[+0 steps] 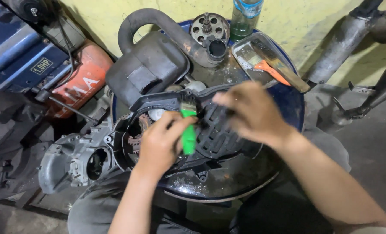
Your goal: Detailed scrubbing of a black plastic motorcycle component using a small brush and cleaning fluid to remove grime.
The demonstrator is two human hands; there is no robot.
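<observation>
Item: green-handled brush (188, 130) | light, stiff handle, soft bristles | left hand (160, 145) fingers wrapped tight mid-handle | right hand (249, 113) fingers loosely curled, steadying rigid, greasy black vented cover (214, 130) beneath.

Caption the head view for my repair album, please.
Left hand brushes a black vented cover with a green-handled brush; right hand steadies it.

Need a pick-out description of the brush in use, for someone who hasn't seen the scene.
Start at the round dark blue drum top against the yellow wall. On it lies a black slotted plastic cover, steadied by the right hand. The brush is in the left hand: bright green handle, unlike the orange-handled brush in the clear tray.
</observation>
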